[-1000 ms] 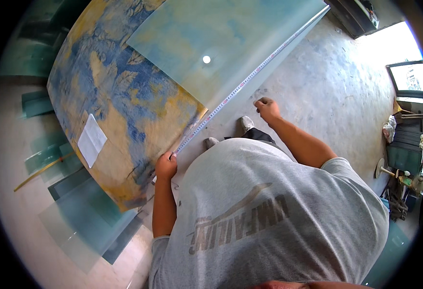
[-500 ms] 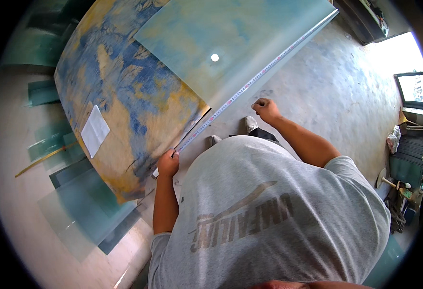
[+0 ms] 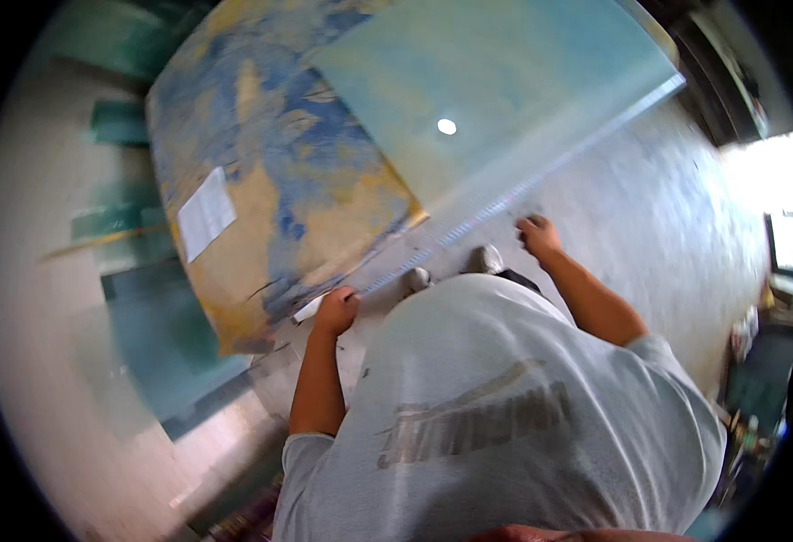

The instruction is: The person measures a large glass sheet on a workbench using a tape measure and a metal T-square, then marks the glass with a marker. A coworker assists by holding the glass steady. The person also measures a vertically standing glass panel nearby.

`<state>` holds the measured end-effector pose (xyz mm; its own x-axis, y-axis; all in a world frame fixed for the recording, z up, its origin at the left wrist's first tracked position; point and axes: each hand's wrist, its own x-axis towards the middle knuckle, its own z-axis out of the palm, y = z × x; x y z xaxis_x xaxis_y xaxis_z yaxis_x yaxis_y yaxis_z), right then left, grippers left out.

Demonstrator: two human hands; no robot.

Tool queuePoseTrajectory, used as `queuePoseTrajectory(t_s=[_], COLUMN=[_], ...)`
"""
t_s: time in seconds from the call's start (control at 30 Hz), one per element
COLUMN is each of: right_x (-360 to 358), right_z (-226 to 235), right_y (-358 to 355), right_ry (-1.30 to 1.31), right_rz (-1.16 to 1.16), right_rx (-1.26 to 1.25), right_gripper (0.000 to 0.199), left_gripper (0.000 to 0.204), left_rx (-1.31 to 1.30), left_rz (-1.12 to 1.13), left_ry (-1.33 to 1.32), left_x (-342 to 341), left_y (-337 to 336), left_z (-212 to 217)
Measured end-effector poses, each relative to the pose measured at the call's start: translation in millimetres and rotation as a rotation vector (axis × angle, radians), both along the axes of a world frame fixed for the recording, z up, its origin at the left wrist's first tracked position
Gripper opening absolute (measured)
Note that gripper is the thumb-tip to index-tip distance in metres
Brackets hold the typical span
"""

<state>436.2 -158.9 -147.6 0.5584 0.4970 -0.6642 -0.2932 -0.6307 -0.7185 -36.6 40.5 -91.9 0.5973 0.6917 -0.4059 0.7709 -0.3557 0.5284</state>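
My left hand (image 3: 337, 312) is closed around one end of a white tape measure (image 3: 455, 233), beside the near edge of a low table. From there the tape stretches away to the far right, along the edge of a pale green glass sheet (image 3: 514, 81). A small whitish piece (image 3: 309, 309) shows beside that hand, partly covered by it. My right hand (image 3: 539, 236) is held in the air to the right of the tape, apart from it. Its fingers are curled and blurred, and whatever they may hold is hidden.
Beneath the glass, a blue and yellow patterned cover (image 3: 270, 172) lies over the table. A folded white paper (image 3: 206, 215) rests on it. Glass sheets (image 3: 157, 334) stand at the left. Grey floor (image 3: 640, 199) extends right, with dark furniture (image 3: 717, 77) at the far right.
The view has shifted, so table and glass appear further right. My left hand still holds the tape; my right hand stays raised and curled. The picture is more blurred.
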Motion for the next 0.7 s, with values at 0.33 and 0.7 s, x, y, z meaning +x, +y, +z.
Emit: queuePoseTrajectory(t_s=[0.33, 0.7], right_x=[104.3, 91.0], right_z=[18.6, 96.3], right_y=[-32.7, 42.1], right_ry=[0.293, 0.470], right_rz=[-0.533, -0.182], right_rx=[0.366, 0.619], right_gripper=[0.032, 0.050], left_gripper=[0.027, 0.039], left_rx=[-0.266, -0.244], left_rz=[0.204, 0.361], left_ry=[-0.094, -0.198], left_x=[43.4, 71.5], left_y=[-43.9, -106.2], left_z=[21.2, -8.5])
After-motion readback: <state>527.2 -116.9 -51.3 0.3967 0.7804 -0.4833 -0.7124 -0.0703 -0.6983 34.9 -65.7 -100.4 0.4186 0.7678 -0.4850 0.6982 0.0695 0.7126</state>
